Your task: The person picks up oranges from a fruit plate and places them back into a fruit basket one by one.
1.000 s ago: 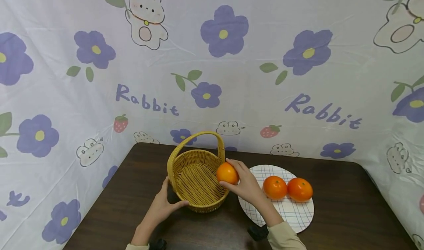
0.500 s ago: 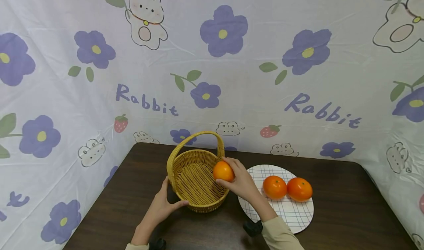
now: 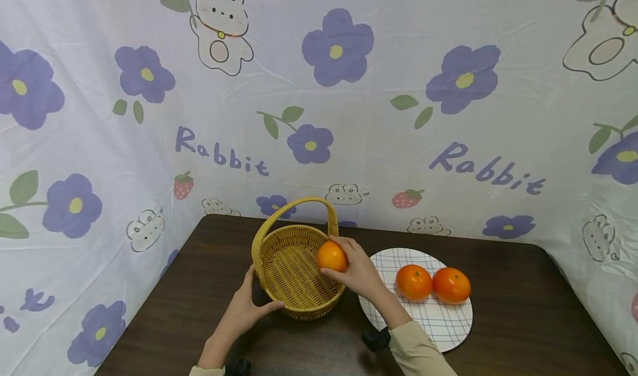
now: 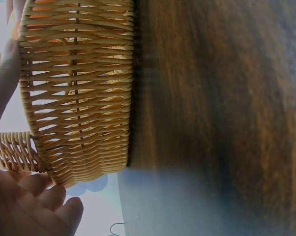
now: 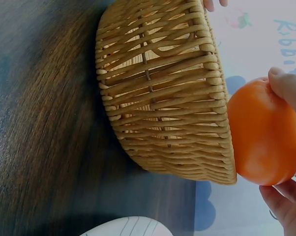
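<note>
A woven wicker basket (image 3: 294, 271) with an arched handle stands on the dark wooden table (image 3: 523, 309). My left hand (image 3: 251, 304) grips its near left rim, thumb along the front wall; the basket wall (image 4: 79, 93) fills the left wrist view beside that left hand (image 4: 25, 206). My right hand (image 3: 356, 271) holds an orange (image 3: 332, 256) just over the basket's right rim. The right wrist view shows the orange (image 5: 266, 132) in my right hand (image 5: 285, 147), level with the basket (image 5: 162, 98) rim.
A round white checked plate (image 3: 443, 323) lies right of the basket with two more oranges (image 3: 413, 282) (image 3: 451, 285) on it. A flower-and-rabbit printed sheet (image 3: 319, 99) hangs close behind and around the table. Bare tabletop lies at the far right.
My right hand has carried the orange a little left and up, from outside the basket's right edge to over its rim. The left hand and basket have stayed still.
</note>
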Motion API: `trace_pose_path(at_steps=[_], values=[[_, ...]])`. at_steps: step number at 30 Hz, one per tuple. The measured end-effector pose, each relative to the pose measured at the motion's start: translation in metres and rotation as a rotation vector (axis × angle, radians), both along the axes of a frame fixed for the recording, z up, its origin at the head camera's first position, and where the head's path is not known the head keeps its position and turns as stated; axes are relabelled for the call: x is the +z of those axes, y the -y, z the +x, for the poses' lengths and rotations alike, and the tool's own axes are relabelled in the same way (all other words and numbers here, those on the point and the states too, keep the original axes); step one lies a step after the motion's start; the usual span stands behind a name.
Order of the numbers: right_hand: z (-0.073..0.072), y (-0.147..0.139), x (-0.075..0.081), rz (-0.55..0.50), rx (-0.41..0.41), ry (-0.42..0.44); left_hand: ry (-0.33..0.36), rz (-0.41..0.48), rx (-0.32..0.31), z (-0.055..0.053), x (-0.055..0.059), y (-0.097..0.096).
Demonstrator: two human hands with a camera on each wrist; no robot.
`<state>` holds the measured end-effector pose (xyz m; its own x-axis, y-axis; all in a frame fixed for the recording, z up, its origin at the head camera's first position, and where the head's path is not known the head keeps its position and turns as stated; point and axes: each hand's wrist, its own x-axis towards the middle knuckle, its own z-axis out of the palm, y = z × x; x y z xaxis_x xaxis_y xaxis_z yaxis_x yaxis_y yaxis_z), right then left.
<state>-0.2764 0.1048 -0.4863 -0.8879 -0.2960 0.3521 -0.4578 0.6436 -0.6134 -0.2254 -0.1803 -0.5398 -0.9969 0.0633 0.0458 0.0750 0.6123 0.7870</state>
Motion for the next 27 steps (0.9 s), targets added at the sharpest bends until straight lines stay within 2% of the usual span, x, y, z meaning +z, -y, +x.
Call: trace_pose_path(at_steps=[8, 19, 27], values=[[-0.004, 0.007, 0.002, -0.007, 0.003, 0.026, -0.001, -0.006, 0.008, -0.002, 0.001, 0.0], [-0.003, 0.018, -0.007, 0.054, 0.005, -0.034, 0.006, 0.007, 0.007, 0.0, -0.002, 0.001], [-0.007, 0.022, -0.014, 0.077, 0.009, -0.028, 0.001, 0.009, 0.003, -0.002, -0.003, 0.001]])
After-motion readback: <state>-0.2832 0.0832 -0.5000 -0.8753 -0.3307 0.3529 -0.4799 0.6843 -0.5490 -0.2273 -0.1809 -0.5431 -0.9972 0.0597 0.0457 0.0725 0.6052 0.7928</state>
